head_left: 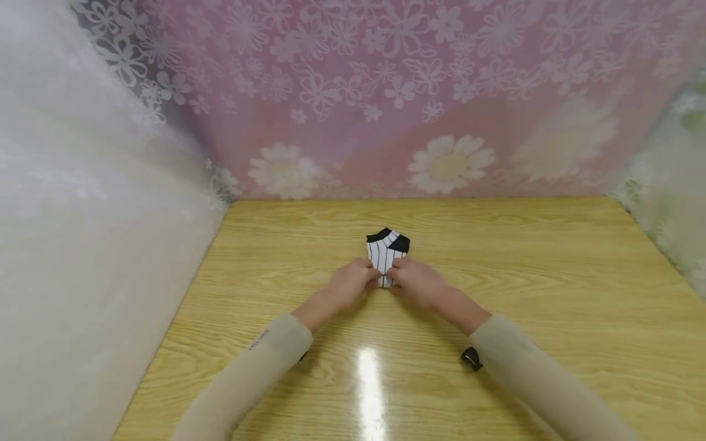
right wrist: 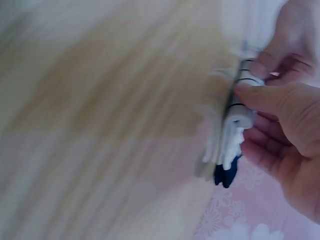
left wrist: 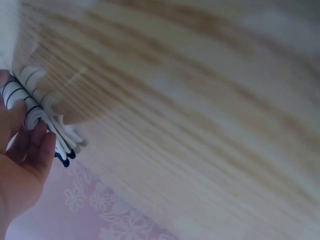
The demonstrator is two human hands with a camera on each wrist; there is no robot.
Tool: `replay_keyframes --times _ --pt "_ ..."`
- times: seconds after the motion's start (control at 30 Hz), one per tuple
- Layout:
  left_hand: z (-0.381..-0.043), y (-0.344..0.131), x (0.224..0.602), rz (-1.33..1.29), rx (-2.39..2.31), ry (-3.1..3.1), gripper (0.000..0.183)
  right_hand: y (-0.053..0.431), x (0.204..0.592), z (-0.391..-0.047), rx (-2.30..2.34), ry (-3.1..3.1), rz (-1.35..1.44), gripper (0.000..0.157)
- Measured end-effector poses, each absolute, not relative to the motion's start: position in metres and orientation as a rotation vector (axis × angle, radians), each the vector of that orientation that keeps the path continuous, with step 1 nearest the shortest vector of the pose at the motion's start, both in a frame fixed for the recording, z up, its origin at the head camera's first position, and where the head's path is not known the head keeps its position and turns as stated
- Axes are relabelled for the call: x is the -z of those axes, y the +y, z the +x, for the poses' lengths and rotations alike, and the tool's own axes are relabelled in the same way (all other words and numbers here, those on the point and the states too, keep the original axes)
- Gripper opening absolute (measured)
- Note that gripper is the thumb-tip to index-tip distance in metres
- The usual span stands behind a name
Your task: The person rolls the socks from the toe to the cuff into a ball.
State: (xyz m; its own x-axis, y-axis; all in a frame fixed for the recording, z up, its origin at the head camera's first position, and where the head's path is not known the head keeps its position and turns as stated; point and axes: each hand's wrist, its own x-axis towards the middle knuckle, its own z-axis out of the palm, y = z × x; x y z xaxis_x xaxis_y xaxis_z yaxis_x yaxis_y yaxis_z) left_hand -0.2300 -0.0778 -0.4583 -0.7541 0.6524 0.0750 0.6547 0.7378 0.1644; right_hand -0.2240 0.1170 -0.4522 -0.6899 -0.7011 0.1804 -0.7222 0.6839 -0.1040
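Note:
A pair of white ankle socks (head_left: 380, 252) with thin dark stripes lies flat on the table, black cuffs and heel toward the far side. Their near end is turned over into a small roll, seen end-on in the right wrist view as a rolled edge (right wrist: 240, 117) above stacked layers. My left hand (head_left: 351, 283) grips the left side of this roll, thumb on top and fingers under it. From the other side my right hand (head_left: 421, 283) pinches the roll the same way. The two thumbs are close together at its middle.
The wood-grain table (head_left: 265, 245) runs back to a pink flowered backdrop (head_left: 358, 141). Pale cloth (head_left: 110, 245) hangs along the left edge, and more flowered cloth (head_left: 673, 171) stands at the right. A small black object (head_left: 471, 359) shows beside the right sleeve.

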Motion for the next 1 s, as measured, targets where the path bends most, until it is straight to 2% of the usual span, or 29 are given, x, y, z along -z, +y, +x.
replay_keyframes --times 0.1,0.23,0.47,0.6,0.7,0.77,0.93,1.0 --pt "-0.23 -0.079 0.457 -1.068 0.297 -2.922 0.02 0.116 0.455 -0.221 -0.132 -2.734 1.202 0.007" --pt "-0.228 -0.08 0.457 -1.167 0.061 -2.817 0.022 0.115 0.457 -0.224 -0.184 -2.781 1.188 0.004" --pt "-0.223 -0.078 0.461 -1.197 -0.146 -2.696 0.016 0.119 0.452 -0.234 -0.413 -2.878 1.224 0.015" --pt "-0.22 -0.073 0.462 -1.171 -0.235 -2.707 0.016 0.119 0.445 -0.236 -0.539 -2.994 1.205 0.028" --pt "-0.22 -0.07 0.463 -1.156 -0.246 -2.712 0.016 0.119 0.442 -0.236 -0.561 -3.028 1.171 0.033" --pt "-0.22 -0.069 0.464 -1.15 -0.23 -2.725 0.017 0.117 0.44 -0.233 -0.483 -3.012 1.146 0.031" --pt "-0.224 -0.072 0.463 -1.105 -0.126 -2.806 0.021 0.111 0.439 -0.224 -0.127 -2.944 1.105 0.007" --pt "-0.226 -0.074 0.462 -1.086 -0.067 -2.838 0.021 0.11 0.442 -0.222 -0.023 -2.92 1.106 0.007"
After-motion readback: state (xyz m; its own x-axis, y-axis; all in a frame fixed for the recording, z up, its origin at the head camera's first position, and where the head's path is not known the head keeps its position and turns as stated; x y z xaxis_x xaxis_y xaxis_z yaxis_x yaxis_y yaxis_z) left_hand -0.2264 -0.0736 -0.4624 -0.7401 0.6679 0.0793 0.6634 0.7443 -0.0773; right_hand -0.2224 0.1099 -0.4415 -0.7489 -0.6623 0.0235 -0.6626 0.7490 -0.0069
